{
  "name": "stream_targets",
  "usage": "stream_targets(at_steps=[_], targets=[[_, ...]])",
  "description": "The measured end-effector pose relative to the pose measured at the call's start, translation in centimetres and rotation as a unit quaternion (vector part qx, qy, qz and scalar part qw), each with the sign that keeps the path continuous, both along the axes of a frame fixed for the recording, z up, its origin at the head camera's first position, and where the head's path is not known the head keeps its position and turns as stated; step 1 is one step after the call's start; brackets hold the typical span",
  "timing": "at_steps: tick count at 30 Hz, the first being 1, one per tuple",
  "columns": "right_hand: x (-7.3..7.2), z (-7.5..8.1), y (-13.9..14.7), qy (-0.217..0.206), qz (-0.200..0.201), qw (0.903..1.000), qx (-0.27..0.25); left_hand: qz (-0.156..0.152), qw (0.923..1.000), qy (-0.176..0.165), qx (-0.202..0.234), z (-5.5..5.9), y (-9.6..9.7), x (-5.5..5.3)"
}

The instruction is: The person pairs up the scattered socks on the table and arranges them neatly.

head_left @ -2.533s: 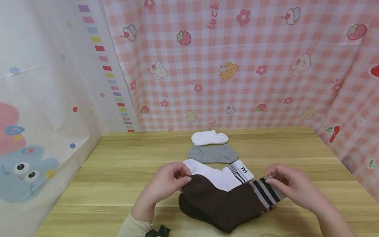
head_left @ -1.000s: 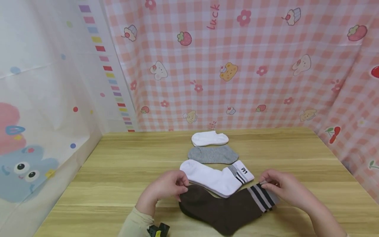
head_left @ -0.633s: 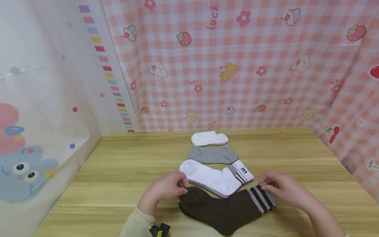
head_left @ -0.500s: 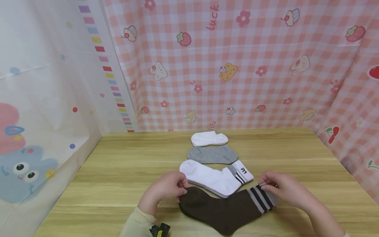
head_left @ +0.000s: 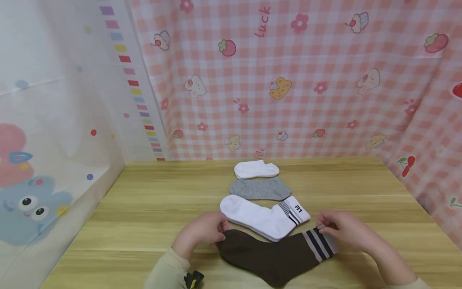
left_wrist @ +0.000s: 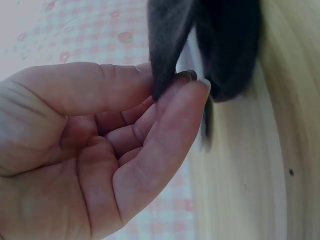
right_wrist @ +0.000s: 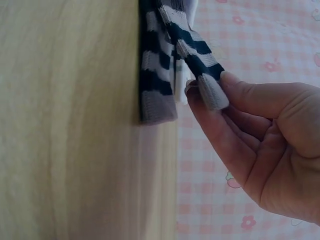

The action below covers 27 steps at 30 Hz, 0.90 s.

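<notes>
A brown sock with a grey and black striped cuff lies at the front of the table. My left hand pinches its toe end between thumb and fingers; in the left wrist view a flap of dark fabric is in that grip. At the other end my right hand pinches the cuff's upper edge. The right wrist view shows the pinched cuff raised off a second striped cuff on the table, so another sock lies beneath, mostly hidden in the head view.
Behind the brown sock a white sock with black stripes lies very close to it. Farther back are a grey sock and a low white sock. A checked pink curtain borders the wooden table.
Both hands have brought the upper brown sock toward me, off the striped white sock and onto the brown one below. Over the last half second the hands barely shift.
</notes>
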State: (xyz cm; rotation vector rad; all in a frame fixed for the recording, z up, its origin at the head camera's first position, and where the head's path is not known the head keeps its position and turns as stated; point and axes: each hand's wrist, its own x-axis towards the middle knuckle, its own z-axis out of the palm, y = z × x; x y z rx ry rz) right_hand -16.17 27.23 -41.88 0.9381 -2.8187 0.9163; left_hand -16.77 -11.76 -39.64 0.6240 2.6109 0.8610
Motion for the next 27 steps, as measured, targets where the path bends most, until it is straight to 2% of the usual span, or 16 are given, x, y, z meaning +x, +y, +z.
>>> stream_targets(at_steps=[6, 10, 15, 22, 27], targets=[[-0.2, -0.4, 0.1, -0.016, -0.011, 0.9996, 0.021, -0.016, 0.9984, 0.032, -0.043, -0.2, 0.1, -0.3], [-0.4, -0.5, 0.0, -0.009, -0.008, 0.9992, 0.037, -0.02, 0.9973, 0.037, -0.061, -0.5, 0.1, -0.6], [-0.5, -0.5, -0.1, -0.003, -0.001, 0.9985, 0.054, -0.017, 0.9952, 0.036, -0.089, -0.8, 0.3, -0.8], [-0.5, -0.6, -0.1, 0.007, -0.002, 0.9974, 0.071, -0.016, 0.9895, 0.07, -0.126, -0.9, 0.7, -0.7], [-0.7, -0.8, 0.1, 0.006, -0.01, 0.9965, 0.083, -0.006, 0.9862, 0.075, -0.147, -1.1, 0.8, -0.5]])
